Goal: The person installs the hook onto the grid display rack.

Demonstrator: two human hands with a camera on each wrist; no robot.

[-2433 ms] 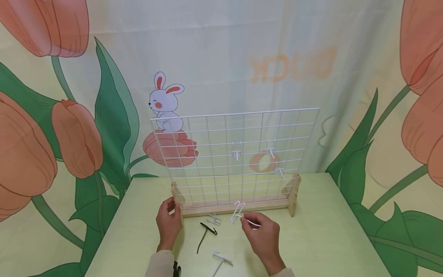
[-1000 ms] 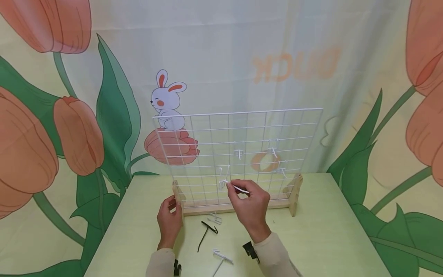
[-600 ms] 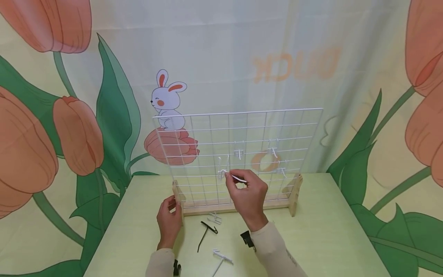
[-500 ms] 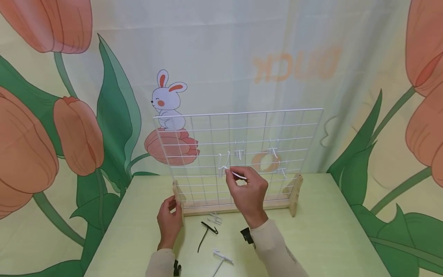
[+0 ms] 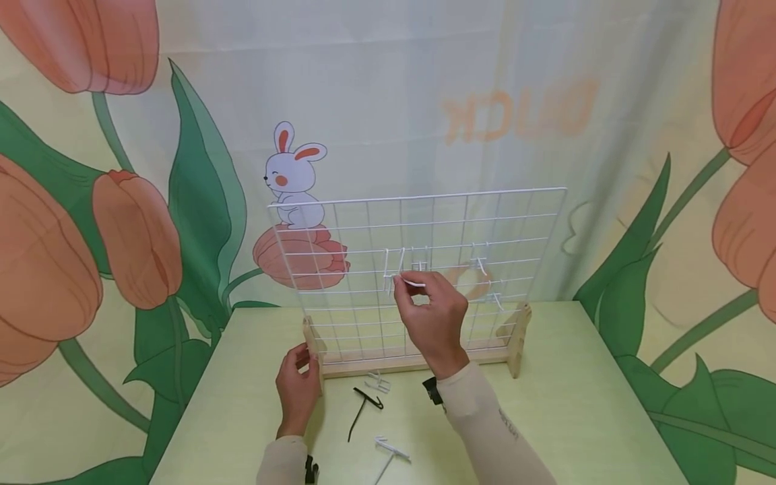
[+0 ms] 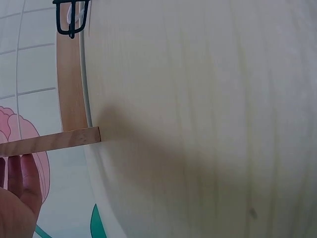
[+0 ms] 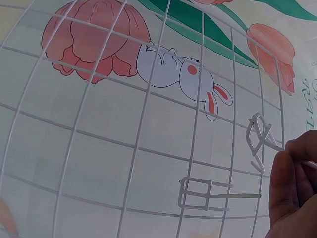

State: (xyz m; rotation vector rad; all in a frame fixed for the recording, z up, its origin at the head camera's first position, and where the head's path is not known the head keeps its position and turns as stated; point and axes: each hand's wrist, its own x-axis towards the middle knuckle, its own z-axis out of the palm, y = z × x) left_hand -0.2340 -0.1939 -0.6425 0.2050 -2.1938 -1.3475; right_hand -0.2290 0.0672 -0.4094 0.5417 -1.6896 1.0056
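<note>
My right hand (image 5: 433,316) pinches the stem of a white wire hook (image 5: 388,277) between thumb and fingers. Its two prongs point up, overlapping the middle of a white wire grid panel (image 5: 418,197). From the right wrist view, this hook (image 7: 257,141) appears tilted close in front of the wires, near a hook (image 7: 208,195) hanging on the grid. Low on the left, my left hand (image 5: 297,391) grips the left end of the wooden stand (image 5: 376,368). In the left wrist view its fingers (image 6: 30,176) lie against the wood (image 6: 49,143).
Two more white hooks, an upper (image 5: 479,263) and a lower (image 5: 494,298), hang on the grid's right half. A black hook (image 5: 366,399), a small white hook (image 5: 378,384) and a longer white hook (image 5: 393,450) lie on the table before the stand. A printed curtain (image 5: 376,94) hangs behind.
My right hand has lifted the white hook from low before the stand, up and slightly left to the grid's middle rows. My left hand has stayed at the stand.
</note>
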